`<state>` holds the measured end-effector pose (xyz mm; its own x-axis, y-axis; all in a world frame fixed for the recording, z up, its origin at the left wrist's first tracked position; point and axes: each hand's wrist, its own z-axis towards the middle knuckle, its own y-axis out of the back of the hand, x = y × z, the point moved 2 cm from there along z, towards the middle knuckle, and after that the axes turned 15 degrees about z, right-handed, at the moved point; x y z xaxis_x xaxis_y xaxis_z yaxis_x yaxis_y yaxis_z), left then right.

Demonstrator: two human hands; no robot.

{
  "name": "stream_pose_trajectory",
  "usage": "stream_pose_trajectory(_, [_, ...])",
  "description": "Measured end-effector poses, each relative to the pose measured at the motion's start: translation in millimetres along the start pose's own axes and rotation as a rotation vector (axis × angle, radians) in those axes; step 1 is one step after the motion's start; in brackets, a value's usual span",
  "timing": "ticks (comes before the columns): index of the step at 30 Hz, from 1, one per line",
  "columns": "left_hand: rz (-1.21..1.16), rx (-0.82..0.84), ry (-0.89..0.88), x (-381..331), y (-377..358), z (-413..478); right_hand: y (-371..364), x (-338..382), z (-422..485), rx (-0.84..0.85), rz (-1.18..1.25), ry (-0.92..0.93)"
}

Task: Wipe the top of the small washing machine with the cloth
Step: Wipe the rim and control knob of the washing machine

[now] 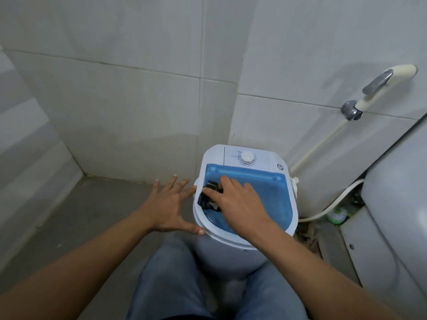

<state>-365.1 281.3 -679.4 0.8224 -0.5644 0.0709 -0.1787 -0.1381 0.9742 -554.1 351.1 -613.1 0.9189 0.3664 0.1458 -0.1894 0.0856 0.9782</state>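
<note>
The small washing machine [245, 204] stands at the centre of the frame, its blue lid [272, 195] facing up. Your right hand [235, 202] lies on the left part of that lid, fingers curled down onto the dark cloth [208, 197], pressing it to the surface. Your left hand [171, 204] hovers left of the machine, fingers spread wide and holding nothing, its thumb at the white rim. A hand sprayer [379, 86] hangs on the tiled wall at upper right.
</note>
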Motion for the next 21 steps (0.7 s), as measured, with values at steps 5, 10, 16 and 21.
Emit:
stream_pose_trajectory(5, [-0.001,-0.026,0.002,2,-5,1,-10,5,11,0.068,-0.026,0.084])
stream_pose_trajectory(10, [-0.001,-0.024,-0.004,3,-5,1,-3,-5,3,0.172,-0.01,0.234])
stream_pose_trajectory(16, [0.003,0.004,-0.004,1,-1,0,18,-23,-7,0.274,0.002,0.329])
stream_pose_trajectory(21, [0.011,0.005,-0.005,1,-1,0,27,-35,-9,0.243,-0.115,0.433])
